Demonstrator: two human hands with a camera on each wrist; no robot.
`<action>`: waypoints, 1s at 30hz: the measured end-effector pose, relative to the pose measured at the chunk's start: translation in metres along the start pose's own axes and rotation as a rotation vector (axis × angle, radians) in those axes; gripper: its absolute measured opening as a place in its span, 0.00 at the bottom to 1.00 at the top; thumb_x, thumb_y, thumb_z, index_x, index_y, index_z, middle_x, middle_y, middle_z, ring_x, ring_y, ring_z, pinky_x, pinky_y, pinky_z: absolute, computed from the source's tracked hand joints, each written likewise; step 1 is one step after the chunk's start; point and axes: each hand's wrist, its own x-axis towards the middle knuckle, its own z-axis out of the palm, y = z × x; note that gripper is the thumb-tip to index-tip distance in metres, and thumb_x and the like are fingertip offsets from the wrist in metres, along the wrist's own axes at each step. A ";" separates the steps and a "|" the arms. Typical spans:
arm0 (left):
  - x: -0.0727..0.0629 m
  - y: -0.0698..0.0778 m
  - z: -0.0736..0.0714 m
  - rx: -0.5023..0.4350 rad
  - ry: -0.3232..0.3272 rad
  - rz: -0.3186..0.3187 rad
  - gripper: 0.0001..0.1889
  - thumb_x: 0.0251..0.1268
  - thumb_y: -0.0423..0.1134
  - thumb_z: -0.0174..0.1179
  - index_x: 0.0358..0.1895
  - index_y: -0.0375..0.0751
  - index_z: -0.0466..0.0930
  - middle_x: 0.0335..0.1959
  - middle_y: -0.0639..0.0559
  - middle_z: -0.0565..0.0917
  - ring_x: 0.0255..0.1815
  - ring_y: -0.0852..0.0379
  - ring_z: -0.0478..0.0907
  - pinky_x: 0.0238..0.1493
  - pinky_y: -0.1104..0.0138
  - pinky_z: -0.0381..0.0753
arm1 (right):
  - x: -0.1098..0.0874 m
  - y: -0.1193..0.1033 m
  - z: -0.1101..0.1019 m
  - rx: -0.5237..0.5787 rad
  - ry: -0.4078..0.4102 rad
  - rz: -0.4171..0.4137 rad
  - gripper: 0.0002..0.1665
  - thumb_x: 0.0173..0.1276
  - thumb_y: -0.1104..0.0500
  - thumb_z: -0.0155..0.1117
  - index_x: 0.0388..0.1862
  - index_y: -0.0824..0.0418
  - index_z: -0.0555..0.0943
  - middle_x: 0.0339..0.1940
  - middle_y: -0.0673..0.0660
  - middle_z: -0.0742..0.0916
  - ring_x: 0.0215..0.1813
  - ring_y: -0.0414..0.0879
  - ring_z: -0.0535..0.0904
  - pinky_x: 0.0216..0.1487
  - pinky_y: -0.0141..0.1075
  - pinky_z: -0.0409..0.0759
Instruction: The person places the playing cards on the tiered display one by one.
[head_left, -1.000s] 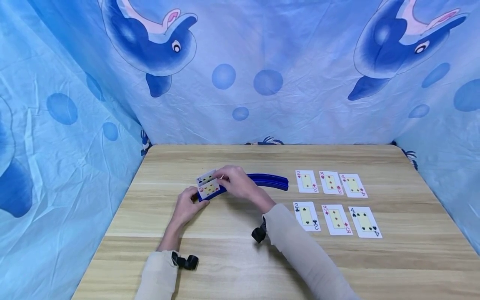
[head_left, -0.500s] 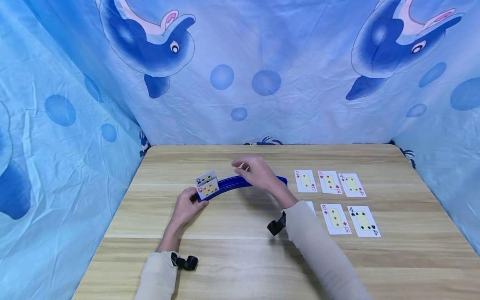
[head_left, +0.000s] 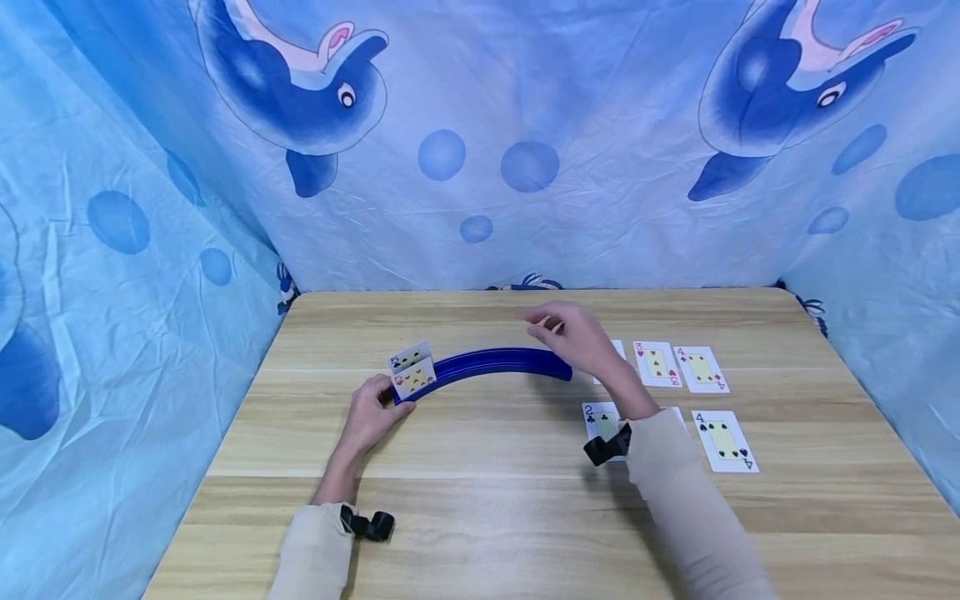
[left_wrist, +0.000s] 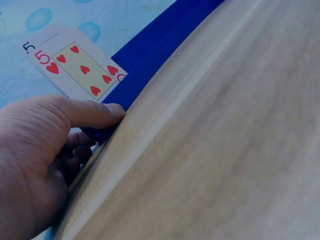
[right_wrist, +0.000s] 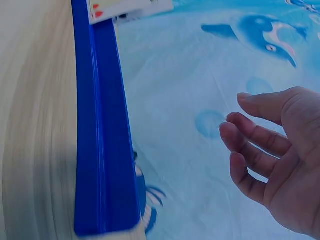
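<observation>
A curved blue playing card holder [head_left: 502, 361] lies on the table. My left hand [head_left: 372, 414] grips its left end, the thumb along the front, as the left wrist view shows; the other fingers are partly hidden. Two cards stand in that end: a five of hearts [left_wrist: 82, 70] in front and a black five [head_left: 411, 357] behind it, its suit too small to tell. Beyond the holder's right end my right hand [head_left: 573, 333] hovers above the table. In the right wrist view its fingers [right_wrist: 257, 140] are loosely bent, with nothing between them and the thumb.
On the right of the wooden table [head_left: 480, 517] lie two rows of face-up cards. A three of hearts [head_left: 657, 364], a four of diamonds [head_left: 702, 369] and a four of spades [head_left: 726, 442] show; my right arm covers others partly. A blue dolphin-print cloth [head_left: 480, 108] hangs behind.
My right hand has let go of the five of hearts and moved right along the holder, past its right end. My left hand stays on the card holder.
</observation>
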 end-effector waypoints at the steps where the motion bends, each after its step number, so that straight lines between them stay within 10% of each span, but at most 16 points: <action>1: 0.000 0.000 0.000 0.002 0.002 0.001 0.21 0.53 0.32 0.73 0.51 0.28 0.82 0.50 0.33 0.84 0.53 0.40 0.80 0.56 0.56 0.77 | -0.002 0.003 -0.004 -0.003 0.005 0.007 0.13 0.71 0.61 0.64 0.53 0.62 0.85 0.51 0.61 0.89 0.45 0.52 0.87 0.46 0.45 0.86; 17: 0.000 0.000 0.001 0.011 0.008 0.013 0.20 0.54 0.31 0.72 0.50 0.27 0.82 0.50 0.33 0.84 0.52 0.40 0.80 0.53 0.61 0.80 | -0.048 0.073 -0.071 -0.162 0.119 0.192 0.16 0.73 0.59 0.62 0.55 0.64 0.83 0.50 0.65 0.88 0.44 0.57 0.86 0.36 0.32 0.80; 30: 0.000 0.001 0.001 0.008 0.008 0.017 0.20 0.53 0.31 0.73 0.50 0.27 0.82 0.49 0.33 0.84 0.53 0.40 0.80 0.53 0.60 0.79 | -0.087 0.125 -0.110 -0.259 0.087 0.304 0.21 0.74 0.59 0.60 0.61 0.69 0.78 0.56 0.72 0.84 0.51 0.65 0.81 0.43 0.41 0.80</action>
